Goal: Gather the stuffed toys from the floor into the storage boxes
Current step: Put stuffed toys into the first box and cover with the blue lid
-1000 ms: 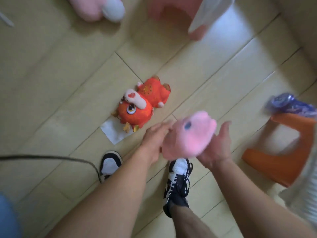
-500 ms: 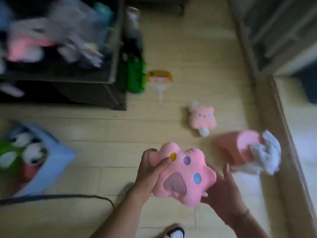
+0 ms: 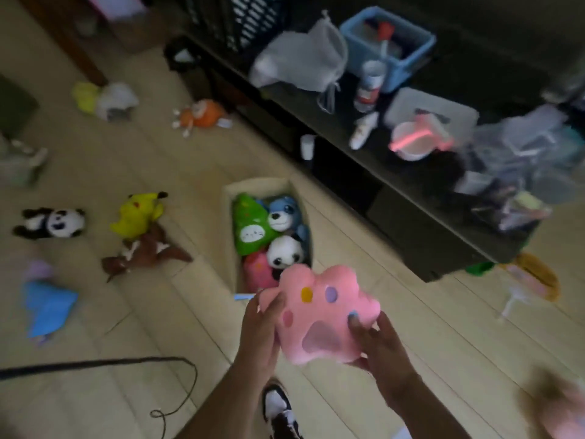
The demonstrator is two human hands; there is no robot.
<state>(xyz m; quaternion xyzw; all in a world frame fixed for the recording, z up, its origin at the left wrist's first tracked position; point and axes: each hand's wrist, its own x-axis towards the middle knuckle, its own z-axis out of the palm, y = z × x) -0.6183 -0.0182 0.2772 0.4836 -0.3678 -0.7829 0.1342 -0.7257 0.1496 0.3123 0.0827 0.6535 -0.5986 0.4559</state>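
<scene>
1. A pink paw plush is held in the air by both hands, just short of the near end of the box, its coloured toe pads and big pink pad facing up.
2. The left hand is curled round the plush's left edge — the thumb is laid over the top.
3. The right hand is clamped on the right edge, with the thumb pressed near the blue pad.
4. The box is seen on the floor, already holding a green plush, a blue bear, a panda and a pink toy.
5. Left of the box, a yellow plush, a brown plush and a second panda are scattered on the floor.
6. Beyond the box, an orange plush is found — further left, a yellow-white one.
7. Right of the box, a dark shelf is cluttered with blurred items.
</scene>
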